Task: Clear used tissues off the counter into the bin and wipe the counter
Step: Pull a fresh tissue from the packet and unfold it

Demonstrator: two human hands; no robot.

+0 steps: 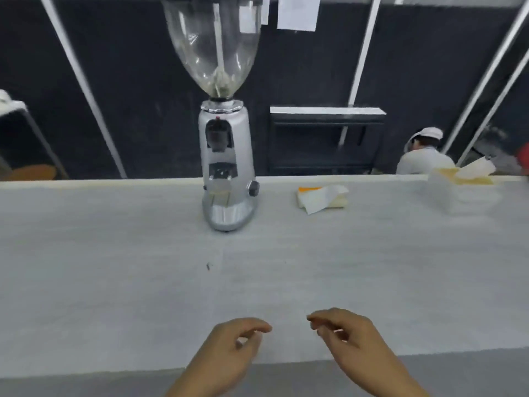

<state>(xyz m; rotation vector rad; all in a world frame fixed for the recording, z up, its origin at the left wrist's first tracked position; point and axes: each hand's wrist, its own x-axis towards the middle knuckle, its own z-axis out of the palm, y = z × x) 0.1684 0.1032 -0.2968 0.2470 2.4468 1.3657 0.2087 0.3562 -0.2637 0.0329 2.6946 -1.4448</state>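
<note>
Table (114, 282): a long pale surface that runs across the whole view, its near edge just past the person's wrists.
Left hand (229, 348): held low over the near edge of the table, palm turned inward, fingers (257, 328) loosely curled and released, with nothing in them.
Right hand (349, 336): beside the left and a little apart from it, fingers (317, 318) likewise relaxed and half bent, grasping nothing.
Coffee grinder (226, 173): a silver machine that stands upright near the far edge of the table, about mid-view.
Bean hopper (213, 44): a clear funnel-shaped container on top of the grinder; it looks almost empty, with only a thin remnant down in its narrow neck.
Tissue pack (322, 197): a soft white and orange pack that lies flat on the table just right of the grinder, with a loose white tissue drooping over its front; well away from both hands.
Tissue box (458, 187): a pale box at the far right of the table, blurred, with a white sheet that sticks up from its yellow top.
Speck (208, 265): a small dark bit on the bare table in front of the grinder.
Person in white cap (423, 156): behind the table, at the far right, turned away.
</note>
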